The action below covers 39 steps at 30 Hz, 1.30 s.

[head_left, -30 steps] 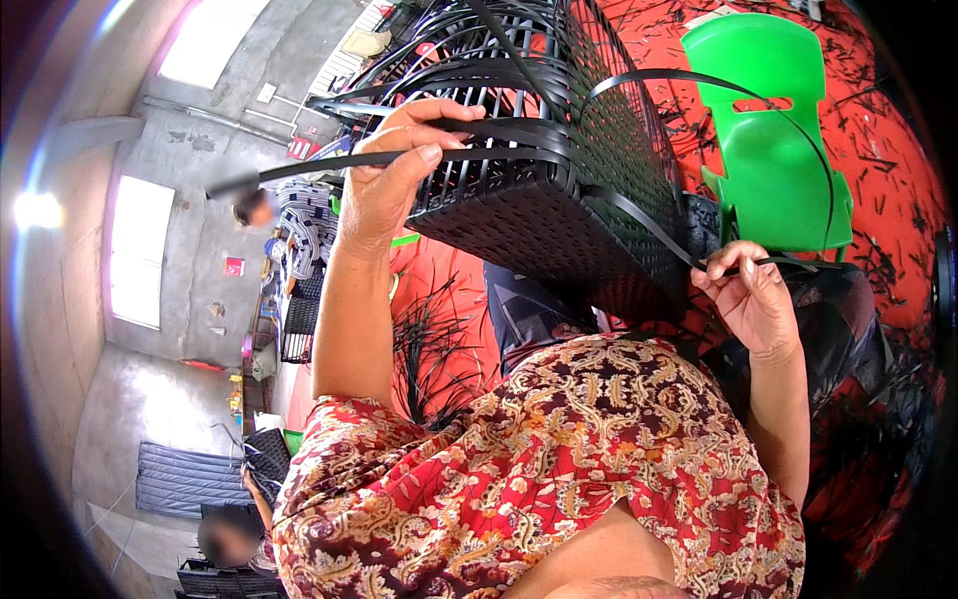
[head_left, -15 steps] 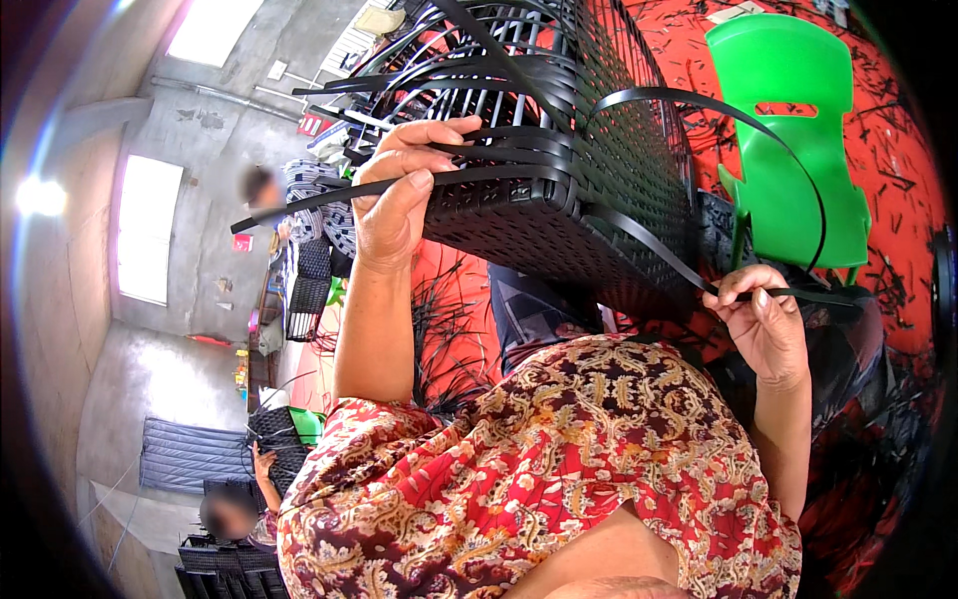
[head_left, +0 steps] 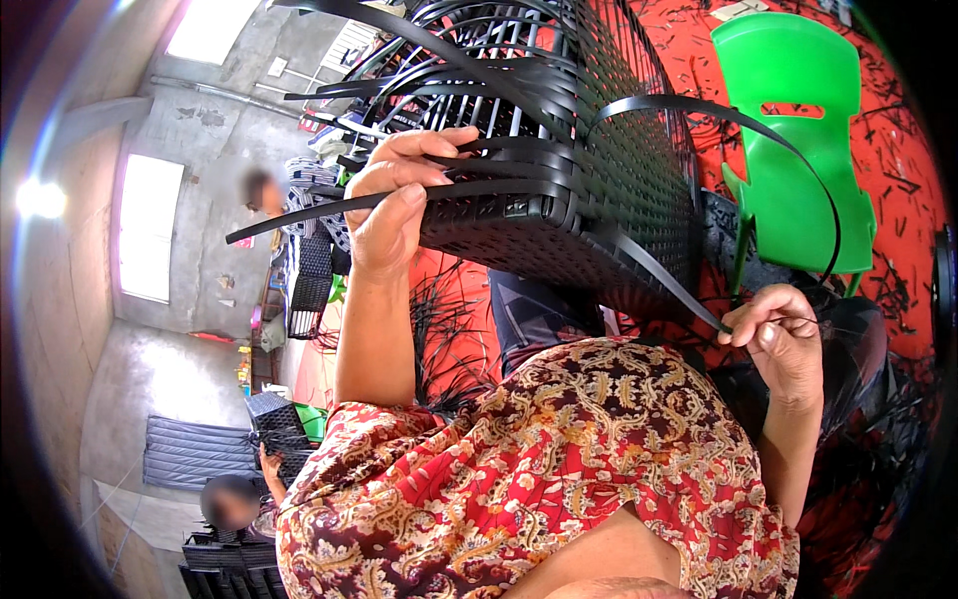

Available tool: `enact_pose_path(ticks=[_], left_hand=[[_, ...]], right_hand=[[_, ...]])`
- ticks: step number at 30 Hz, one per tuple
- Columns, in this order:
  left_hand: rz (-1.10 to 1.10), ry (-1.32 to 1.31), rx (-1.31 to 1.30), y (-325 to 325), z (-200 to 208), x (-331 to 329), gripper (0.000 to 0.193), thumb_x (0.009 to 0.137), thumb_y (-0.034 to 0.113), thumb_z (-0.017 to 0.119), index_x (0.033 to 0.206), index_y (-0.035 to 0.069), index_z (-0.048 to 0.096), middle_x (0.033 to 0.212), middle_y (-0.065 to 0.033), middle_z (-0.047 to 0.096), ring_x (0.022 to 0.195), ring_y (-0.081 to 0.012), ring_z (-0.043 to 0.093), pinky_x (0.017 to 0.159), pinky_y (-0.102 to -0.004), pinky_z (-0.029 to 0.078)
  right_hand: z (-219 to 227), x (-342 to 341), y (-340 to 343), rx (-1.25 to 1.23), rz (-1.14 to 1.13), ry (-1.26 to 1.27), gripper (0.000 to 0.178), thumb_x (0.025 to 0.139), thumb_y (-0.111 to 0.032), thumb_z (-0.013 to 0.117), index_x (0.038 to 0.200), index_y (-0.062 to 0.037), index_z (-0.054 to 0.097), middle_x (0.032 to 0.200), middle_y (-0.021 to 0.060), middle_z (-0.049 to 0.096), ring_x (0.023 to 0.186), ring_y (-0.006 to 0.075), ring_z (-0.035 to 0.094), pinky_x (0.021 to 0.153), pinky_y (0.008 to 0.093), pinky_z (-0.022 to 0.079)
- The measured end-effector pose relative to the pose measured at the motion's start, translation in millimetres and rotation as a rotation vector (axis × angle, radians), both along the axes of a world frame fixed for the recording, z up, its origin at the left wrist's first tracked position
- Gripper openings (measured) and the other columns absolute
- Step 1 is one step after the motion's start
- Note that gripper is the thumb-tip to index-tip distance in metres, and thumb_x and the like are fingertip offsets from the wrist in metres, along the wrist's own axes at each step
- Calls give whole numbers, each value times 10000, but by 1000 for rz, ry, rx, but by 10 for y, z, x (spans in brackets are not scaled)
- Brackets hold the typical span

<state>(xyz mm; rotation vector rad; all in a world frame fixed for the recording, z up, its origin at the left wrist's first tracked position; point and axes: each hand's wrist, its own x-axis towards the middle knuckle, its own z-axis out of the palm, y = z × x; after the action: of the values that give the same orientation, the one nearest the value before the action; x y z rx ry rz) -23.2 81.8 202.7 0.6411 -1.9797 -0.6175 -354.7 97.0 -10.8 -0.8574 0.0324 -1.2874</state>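
A large black woven basket lies tilted in front of me, its bars and loose strips pointing to the upper left. My left hand is closed at its left corner, pinching a flat black strip whose free end sticks out to the left. My right hand is closed on another black strip that runs from the basket's side down to my fingers. A third black strip arcs from the basket's side over to the right.
A green plastic chair stands at the right on a red floor strewn with black strip scraps. Black fibres lie left of my leg. At the far left, two people work near other black woven pieces.
My right hand has moved slightly right and down with its strip. The basket has shifted a little, and the strip in my left hand sits slightly lower.
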Motion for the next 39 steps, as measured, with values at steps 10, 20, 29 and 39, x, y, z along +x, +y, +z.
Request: enact_pose_path(ticks=[10,20,29,39], left_hand=[[-20,-21,-67,216,35,-27,211,797,85,500,826,-76,634,1013,-220,577,1056,-438,571,903,-485,490],[8,-33,-75,250,27,47,207,792,99,523,829,-72,635,1043,-234,578,1048,-432,577,895,-505,485],[2,34,-86,-1,-126,38,202,851,124,573,882,-63,638,1224,-261,501,1076,-365,579,910,-430,490],[277,138,-165,76,-187,-216,165,887,63,576,980,-56,644,1324,-182,440,1107,-248,560,863,-300,490]], right_hand=[[113,45,177,64,137,224,291,840,-190,684,1047,0,610,835,131,689,780,175,662,716,257,488],[123,75,148,31,134,208,286,860,-195,660,1038,3,555,795,136,672,743,194,664,724,268,508],[536,-388,-66,-248,-484,68,363,928,-333,559,1078,-8,498,710,120,596,589,150,494,588,273,417],[1039,-632,-112,-411,-352,-37,267,967,-279,481,1074,-42,539,614,-53,440,729,133,402,718,279,359]])
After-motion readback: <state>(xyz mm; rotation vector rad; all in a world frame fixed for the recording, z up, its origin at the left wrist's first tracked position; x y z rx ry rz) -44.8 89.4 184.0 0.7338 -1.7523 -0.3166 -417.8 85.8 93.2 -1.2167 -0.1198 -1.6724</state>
